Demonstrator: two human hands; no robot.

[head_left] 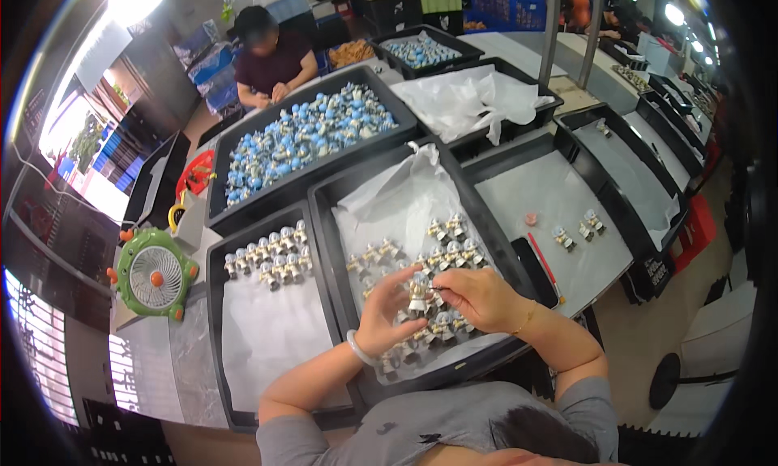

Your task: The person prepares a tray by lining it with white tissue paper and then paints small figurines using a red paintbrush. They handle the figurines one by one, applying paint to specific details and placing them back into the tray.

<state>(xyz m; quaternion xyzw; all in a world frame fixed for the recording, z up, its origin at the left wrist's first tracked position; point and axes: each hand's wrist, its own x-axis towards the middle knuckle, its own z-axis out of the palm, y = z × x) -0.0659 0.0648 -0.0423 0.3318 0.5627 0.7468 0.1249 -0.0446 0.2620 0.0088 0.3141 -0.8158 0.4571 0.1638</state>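
Note:
My left hand curls its fingers and thumb around a small white-and-gold toy figurine with a pale blue-grey head. Beside it, my right hand is closed in a pinch at the figurine's side. A sliver of something dark shows at those fingertips, too small to name. Both hands are over a black tray lined with white sheeting, where several similar figurines stand in rows. My hands hide part of those rows.
At left are a tray with figurine rows and a green fan. Blue-and-white pieces fill a large tray beyond. The right tray holds several figurines, a red stick and a dark flat object. A person works opposite.

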